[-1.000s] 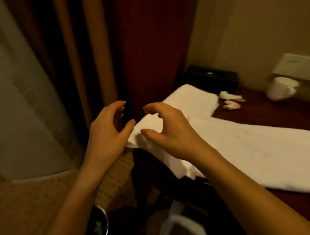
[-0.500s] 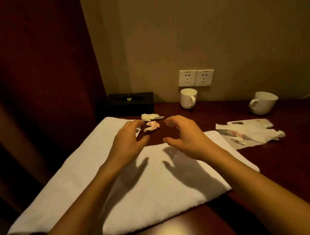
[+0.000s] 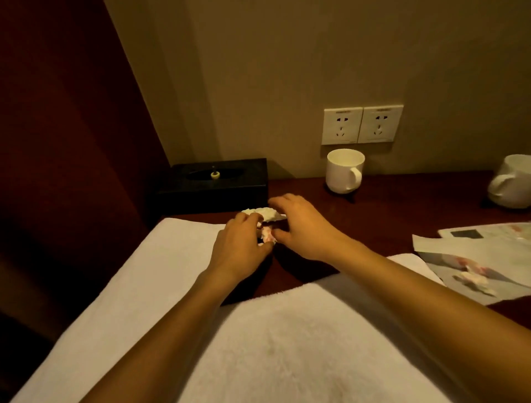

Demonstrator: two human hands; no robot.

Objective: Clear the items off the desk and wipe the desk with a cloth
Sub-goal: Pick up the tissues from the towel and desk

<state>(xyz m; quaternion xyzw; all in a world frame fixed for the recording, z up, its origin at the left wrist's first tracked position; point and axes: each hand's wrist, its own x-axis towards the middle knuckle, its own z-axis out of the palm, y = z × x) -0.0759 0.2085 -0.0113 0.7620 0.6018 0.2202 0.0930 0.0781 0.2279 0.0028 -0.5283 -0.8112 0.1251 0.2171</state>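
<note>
Two crumpled tissues lie on the dark wooden desk (image 3: pixel 388 207) in front of a black tissue box (image 3: pixel 212 184). One is a white wad (image 3: pixel 268 213), the other a pink-stained wad (image 3: pixel 267 236). My left hand (image 3: pixel 241 247) curls its fingers and thumb around the pink-stained wad. My right hand (image 3: pixel 304 230) is spread, its fingertips on the white wad and its thumb beside the pink one. A large white towel (image 3: pixel 258 345) covers the near part of the desk under both forearms.
A white mug (image 3: pixel 343 171) stands by the wall under two sockets (image 3: pixel 362 125). A second mug (image 3: pixel 511 181) is at the far right. Printed paper sheets (image 3: pixel 474 253) with another stained tissue (image 3: pixel 273 0) lie at the right. A dark red panel borders the left.
The view swung from the desk's left end to face the wall. Both hands moved forward from above the towel to the two tissue wads and closed in on them.
</note>
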